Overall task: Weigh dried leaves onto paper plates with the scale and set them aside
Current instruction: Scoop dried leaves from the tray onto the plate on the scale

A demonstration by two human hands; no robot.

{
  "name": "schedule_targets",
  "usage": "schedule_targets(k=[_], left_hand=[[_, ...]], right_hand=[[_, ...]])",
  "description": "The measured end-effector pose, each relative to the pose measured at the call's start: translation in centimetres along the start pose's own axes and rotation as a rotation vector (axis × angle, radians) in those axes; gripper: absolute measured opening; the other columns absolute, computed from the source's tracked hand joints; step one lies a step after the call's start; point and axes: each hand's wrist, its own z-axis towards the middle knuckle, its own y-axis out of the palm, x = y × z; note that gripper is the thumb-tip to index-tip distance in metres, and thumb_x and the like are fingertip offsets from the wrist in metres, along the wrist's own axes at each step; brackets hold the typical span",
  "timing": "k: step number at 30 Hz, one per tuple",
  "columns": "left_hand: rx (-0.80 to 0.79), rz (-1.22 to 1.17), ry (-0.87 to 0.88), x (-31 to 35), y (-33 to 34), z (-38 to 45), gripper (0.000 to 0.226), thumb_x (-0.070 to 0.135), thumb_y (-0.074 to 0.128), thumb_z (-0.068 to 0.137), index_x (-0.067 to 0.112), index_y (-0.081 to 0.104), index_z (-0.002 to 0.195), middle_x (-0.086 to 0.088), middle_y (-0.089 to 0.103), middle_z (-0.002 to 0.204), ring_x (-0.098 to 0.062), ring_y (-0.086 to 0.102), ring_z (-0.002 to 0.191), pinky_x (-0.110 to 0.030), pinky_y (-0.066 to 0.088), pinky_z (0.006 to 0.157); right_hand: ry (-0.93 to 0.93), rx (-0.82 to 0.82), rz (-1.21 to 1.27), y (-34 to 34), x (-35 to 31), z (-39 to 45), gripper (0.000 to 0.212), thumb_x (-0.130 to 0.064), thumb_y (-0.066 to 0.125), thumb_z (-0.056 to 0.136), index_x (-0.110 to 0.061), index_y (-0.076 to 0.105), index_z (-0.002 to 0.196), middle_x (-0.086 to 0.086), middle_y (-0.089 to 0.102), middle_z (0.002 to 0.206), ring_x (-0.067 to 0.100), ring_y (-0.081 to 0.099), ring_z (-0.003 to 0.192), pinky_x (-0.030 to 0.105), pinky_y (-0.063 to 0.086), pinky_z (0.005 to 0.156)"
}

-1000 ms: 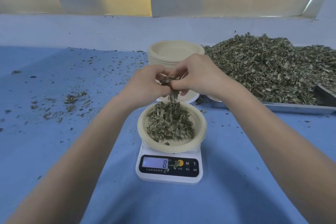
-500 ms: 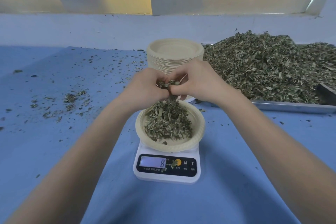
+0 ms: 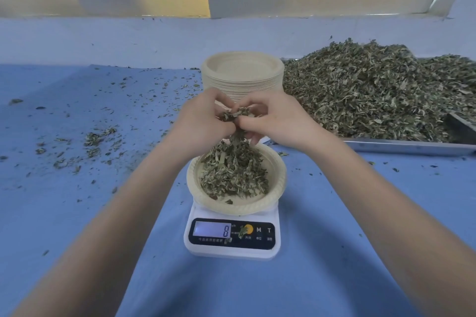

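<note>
— Fingers (image 3: 233, 125) of both hands are curled in, pinching one small clump of dried leaves (image 3: 238, 114) between them. See it?

— Yes. The left hand (image 3: 203, 123) and the right hand (image 3: 275, 121) meet knuckle to knuckle, with the clump caught at the join.

— And where does it sit against the paper plate (image 3: 279, 183)?

— Straight above the plate's far edge. The plate is on the scale (image 3: 231, 252), already carrying a loose heap of leaves (image 3: 233, 172), so anything let go should drop straight down into it.

— Which hand is nearer?

— Neither, really; both hover just over the heap at about the same height. I can't tell which one carries more of the clump.

— The display shows an 8, I think.

— That's how I read it too. My guess is they're topping up in crumbs, so only a slight loosening of the grip is wanted.

— The supply?

— Off to the right, a big pile on a metal tray (image 3: 412, 147), nearer the right hand. A stack of plates (image 3: 242, 77) stands behind the hands on the bench (image 3: 77, 213).
</note>
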Motion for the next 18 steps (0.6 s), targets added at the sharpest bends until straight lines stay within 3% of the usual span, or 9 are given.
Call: schedule_targets(k=[3,7,10,12,14,16,17,18], left_hand=[[0.033,-0.05,-0.006,0.1,0.6,0.0,0.033,0.003,0.067,0.073,0.027,0.055,0.092,0.001,0.064,0.085,-0.014,0.064,0.07,-0.025,0.048,0.059],[0.076,-0.03,0.051,1.5,3.4,1.4,0.026,0.003,0.063,0.075,0.025,0.057,0.088,0.005,0.061,0.077,-0.014,0.061,0.07,-0.017,0.043,0.053],[0.086,-0.014,0.114,3.4,6.7,3.6,0.023,0.006,0.061,0.077,0.026,0.056,0.089,0.004,0.062,0.081,-0.015,0.059,0.081,-0.02,0.042,0.066],[0.078,-0.022,0.138,4.7,9.1,5.5,0.022,0.008,0.059,0.079,0.025,0.056,0.093,0.002,0.063,0.09,-0.015,0.059,0.087,-0.021,0.038,0.069],[0.055,-0.012,0.147,5.9,11.3,7.4,0.026,0.011,0.058,0.08,0.021,0.057,0.104,0.002,0.06,0.093,-0.014,0.054,0.086,-0.018,0.033,0.066],[-0.054,0.08,0.141,6.5,13.1,9.4,0.033,0.012,0.056,0.083,0.016,0.054,0.116,0.002,0.055,0.095,-0.015,0.051,0.088,-0.019,0.032,0.067],[-0.153,0.173,0.132,6.7,13.6,10.2,0.035,0.013,0.055,0.085,0.014,0.052,0.12,0.0,0.054,0.099,-0.017,0.052,0.092,-0.023,0.034,0.068],[-0.261,0.279,0.121,6.7,14.1,10.7,0.038,0.014,0.055,0.087,0.013,0.051,0.124,-0.003,0.056,0.103,-0.02,0.054,0.097,-0.026,0.037,0.069]], right_hand=[[0.041,-0.01,0.112,0.1,1.0,0.0,0.02,-0.002,0.062,0.084,-0.021,0.066,0.085,-0.006,0.063,0.05,0.01,0.062,0.046,0.023,0.056,0.057],[0.061,0.057,0.077,-2.0,2.2,0.0,0.018,-0.001,0.063,0.084,-0.018,0.068,0.085,-0.003,0.065,0.054,0.009,0.063,0.046,0.021,0.054,0.052],[0.093,0.164,-0.014,-5.2,3.8,0.2,0.019,-0.002,0.063,0.082,-0.02,0.071,0.083,-0.006,0.067,0.055,0.009,0.066,0.051,0.023,0.058,0.059],[0.102,0.24,-0.114,-7.3,5.2,0.7,0.017,-0.005,0.063,0.082,-0.021,0.07,0.082,-0.013,0.065,0.051,0.003,0.066,0.05,0.015,0.054,0.057],[0.09,0.302,-0.258,-9.1,6.9,1.6,0.012,-0.007,0.063,0.084,-0.018,0.068,0.086,-0.016,0.061,0.051,-0.008,0.059,0.047,-0.001,0.039,0.047],[0.114,0.267,-0.454,-10.6,8.3,2.6,0.014,-0.015,0.064,0.087,-0.018,0.068,0.1,-0.007,0.067,0.075,-0.006,0.062,0.065,-0.002,0.037,0.053],[0.142,0.172,-0.556,-11.2,9.0,3.0,0.022,-0.021,0.065,0.088,-0.017,0.066,0.11,0.001,0.069,0.092,0.007,0.065,0.082,0.002,0.041,0.064],[0.183,0.047,-0.658,-11.6,9.6,3.3,0.032,-0.026,0.065,0.088,-0.018,0.063,0.119,0.006,0.068,0.106,0.018,0.064,0.096,0.014,0.046,0.079]])
